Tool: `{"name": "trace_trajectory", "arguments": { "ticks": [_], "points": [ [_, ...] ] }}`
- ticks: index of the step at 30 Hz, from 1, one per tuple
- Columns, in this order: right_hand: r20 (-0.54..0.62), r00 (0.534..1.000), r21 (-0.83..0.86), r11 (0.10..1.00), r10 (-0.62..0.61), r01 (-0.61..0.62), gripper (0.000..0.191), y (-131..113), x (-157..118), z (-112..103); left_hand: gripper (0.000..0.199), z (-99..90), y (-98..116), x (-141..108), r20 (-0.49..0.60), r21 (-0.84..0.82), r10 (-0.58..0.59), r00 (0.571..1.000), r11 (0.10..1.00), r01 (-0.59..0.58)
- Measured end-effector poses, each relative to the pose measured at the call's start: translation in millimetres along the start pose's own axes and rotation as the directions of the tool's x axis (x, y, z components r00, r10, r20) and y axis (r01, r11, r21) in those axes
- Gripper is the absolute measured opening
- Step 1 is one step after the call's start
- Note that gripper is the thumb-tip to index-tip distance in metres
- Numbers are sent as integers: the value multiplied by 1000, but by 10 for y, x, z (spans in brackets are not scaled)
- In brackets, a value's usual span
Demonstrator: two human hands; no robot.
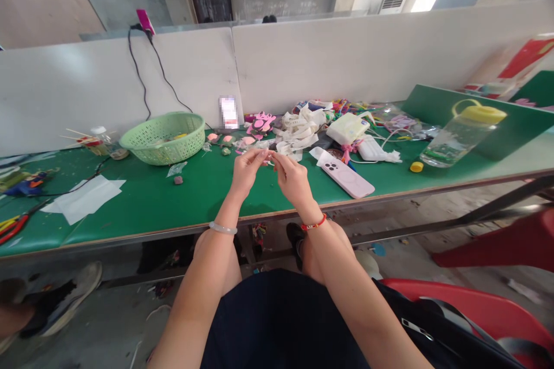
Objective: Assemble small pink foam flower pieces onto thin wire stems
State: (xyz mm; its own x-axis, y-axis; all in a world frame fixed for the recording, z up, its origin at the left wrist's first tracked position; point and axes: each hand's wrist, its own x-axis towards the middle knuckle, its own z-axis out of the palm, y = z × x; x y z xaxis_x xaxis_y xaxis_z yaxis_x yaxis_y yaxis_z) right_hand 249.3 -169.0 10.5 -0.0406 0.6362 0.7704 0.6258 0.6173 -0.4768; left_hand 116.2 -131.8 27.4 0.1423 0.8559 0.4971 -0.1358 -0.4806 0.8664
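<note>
Over the front of the green table, my left hand and my right hand meet at the fingertips. Both are closed in a pinch. Whatever lies between the fingers is too small to name. Just beyond them sit several small pinkish-orange lumps and a pink cut-out piece. A heap of crumpled white strips lies behind my right hand. To its right a pale pink phone rests face down near the table edge.
At left stand a green plastic basket, white paper and red-yellow pliers. A lit phone leans on the white partition. At right are a yellow-lidded bottle and a green divider. Another person's shoe shows below left.
</note>
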Motion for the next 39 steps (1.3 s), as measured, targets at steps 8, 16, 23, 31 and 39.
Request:
{"name": "trace_trajectory", "arguments": {
  "ticks": [8, 16, 23, 31, 39],
  "points": [
    [87, 996, -181, 983, -13, 28, 37, 19, -6, 5, 34, 2, -26, 18, -74, 91, 135, 988, 988, -128],
    [127, 992, -243, 970, 2, 30, 34, 16, 2, 6, 29, 29, -29, 5, -97, 87, 165, 982, 984, -156],
    [144, 989, -248, 968, 12, 24, 35, 14, 3, 10, 25, 13, -25, 12, -87, 76, 169, 982, 984, -162],
    [56, 998, 104, 994, 35, -40, 28, 12, 45, -7, 28, 5, -9, 10, -64, 48, 121, 991, 992, -118],
    [310, 907, 674, 607, 284, -420, 35, -77, 114, -110, 24, -61, -18, 31, 39, -44, 103, 994, 994, -101]
  ]
}}
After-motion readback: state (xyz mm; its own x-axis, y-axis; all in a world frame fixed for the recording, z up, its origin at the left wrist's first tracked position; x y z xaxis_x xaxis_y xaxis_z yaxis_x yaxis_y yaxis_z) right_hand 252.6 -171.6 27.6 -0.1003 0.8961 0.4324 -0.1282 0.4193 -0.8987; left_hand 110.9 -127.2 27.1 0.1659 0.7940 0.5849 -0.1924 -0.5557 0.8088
